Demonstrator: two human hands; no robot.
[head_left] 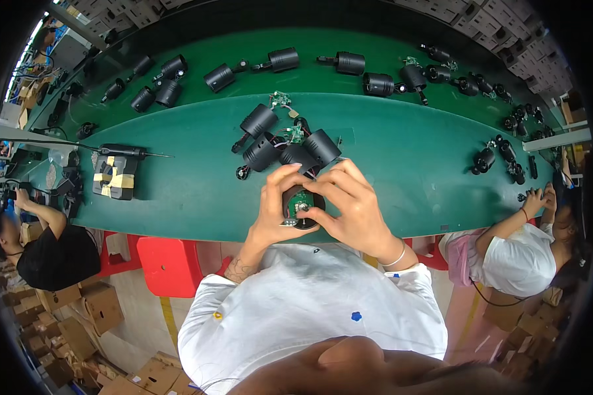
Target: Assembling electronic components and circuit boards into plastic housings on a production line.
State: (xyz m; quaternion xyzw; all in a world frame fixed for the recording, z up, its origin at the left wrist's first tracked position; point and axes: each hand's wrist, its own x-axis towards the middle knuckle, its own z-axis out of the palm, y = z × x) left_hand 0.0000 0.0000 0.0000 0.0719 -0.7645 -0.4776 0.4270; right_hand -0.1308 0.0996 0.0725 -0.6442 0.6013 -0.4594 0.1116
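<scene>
through the head view i have both hands brought together low on the bench, so the grip is a two-handed one. my left hand (pixel 275 203) is closed along the left wall of a black housing (pixel 317 199), fingers curled at its far rim and thumb low at the near side. my right hand (pixel 353 208) arches around the right side, forefinger at the far rim, thumb reaching over the mouth; whether it pinches anything or only presses, i cannot tell. the housing sits inside the grip, its open end turned up to me, so its long axis seems to run nearly along my line of sight; the exact tilt is hard to judge. the relation that matters is inside that mouth: a green circuit board (pixel 300 199) lies between the left fingers and the right thumb, and the right thumb is nearer, its tip over the board's near part. just beyond the fingertips, more black cylinders (pixel 321 148) lie bunched, with a loose board (pixel 295 133) among them. well left of the grip, a black powered screwdriver (pixel 122 151) rests on a taped black box (pixel 114 188), its shaft pointing towards the cluster.
</scene>
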